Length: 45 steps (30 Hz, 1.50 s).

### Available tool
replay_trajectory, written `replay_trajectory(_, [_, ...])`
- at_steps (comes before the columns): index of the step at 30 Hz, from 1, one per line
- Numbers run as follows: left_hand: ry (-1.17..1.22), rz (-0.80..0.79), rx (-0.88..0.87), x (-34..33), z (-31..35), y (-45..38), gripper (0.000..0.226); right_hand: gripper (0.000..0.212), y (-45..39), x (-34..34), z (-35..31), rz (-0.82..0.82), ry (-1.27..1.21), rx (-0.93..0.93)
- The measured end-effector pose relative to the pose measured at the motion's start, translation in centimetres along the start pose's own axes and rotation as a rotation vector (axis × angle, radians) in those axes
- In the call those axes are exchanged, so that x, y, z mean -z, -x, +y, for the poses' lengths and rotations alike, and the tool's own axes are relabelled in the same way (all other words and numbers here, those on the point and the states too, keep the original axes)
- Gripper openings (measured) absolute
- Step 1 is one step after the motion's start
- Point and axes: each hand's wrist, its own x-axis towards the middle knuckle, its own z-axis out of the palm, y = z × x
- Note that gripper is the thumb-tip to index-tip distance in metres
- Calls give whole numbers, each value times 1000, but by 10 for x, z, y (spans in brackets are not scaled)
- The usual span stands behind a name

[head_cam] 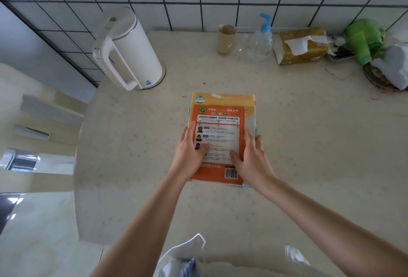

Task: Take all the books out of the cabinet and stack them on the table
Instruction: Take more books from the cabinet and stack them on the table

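On the table, both hands, the left hand and right hand, press flat, spread fingers on the orange book atop the stack, probably squaring it, so next comes another book from the cabinet, which is out of view.

Centre of frame: at least two books in one stack, two hands on it. Upper frame: one kettle, one cup, one pump bottle, one tissue pack.
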Motion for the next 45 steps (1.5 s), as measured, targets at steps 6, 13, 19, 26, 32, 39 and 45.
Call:
replay_trajectory(6, [-187, 37, -53, -2, -3, 15, 56, 65, 27, 15, 8, 69, 9, 45])
replay_trajectory(13, [-222, 104, -319, -11, 14, 49, 52, 59, 73, 19, 14, 147, -18, 24])
replay_trajectory(19, [-180, -74, -485, -32, 6, 80, 36, 56, 128, 4, 48, 325, -68, -123])
replay_trajectory(26, [-204, -315, -631, -67, -5, 126, 35, 54, 220, -26, 89, 466, -125, -308])
replay_trajectory(32, [-289, -591, -792, -104, -6, 186, 34, 48, 316, -63, 117, 706, -223, -519])
replay_trajectory(39, [-355, -827, -996, -148, -19, 285, 31, 51, 436, -106, 139, 882, -306, -732])
replay_trajectory(45, [-427, -1098, -1128, -178, -55, 413, 31, 55, 568, -158, 160, 995, -391, -935])
